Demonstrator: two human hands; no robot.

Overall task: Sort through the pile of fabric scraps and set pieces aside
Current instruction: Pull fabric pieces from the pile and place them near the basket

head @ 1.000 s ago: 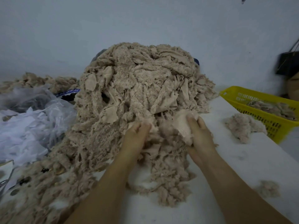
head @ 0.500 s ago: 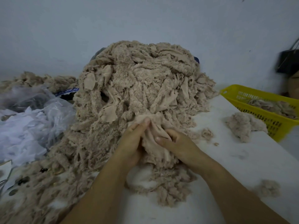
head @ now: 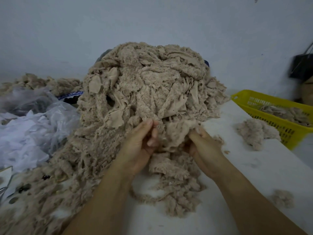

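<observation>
**One scrap being worked loose at the foot of the heap**

A tall pile of fabric scraps (head: 152, 92) is heaped in the middle of the white worktop (head: 254, 168), spreading towards the near left edge. At its near base a pale scrap (head: 177, 134) is held between the two hands, which are set close together. The left hand (head: 138, 146) is curled, with the scrap's edge pinched between thumb and fingers. The right hand (head: 203, 146) is clamped on the opposite side, its fingertips buried in the fleece.

The step in hand is judged to be the separating of this one scrap from the tangle; it is not yet free, since its upper edge is overlapped by the heap. A steady pull towards the body is called for next, with the pile kept from sliding. The freed scrap could then be carried right, where a small clump (head: 255, 134) lies beside a yellow basket (head: 277, 126) that already holds similar scraps. Which of the two is the proper place cannot be told. Clear plastic bags (head: 33, 124) lie to the left.
</observation>
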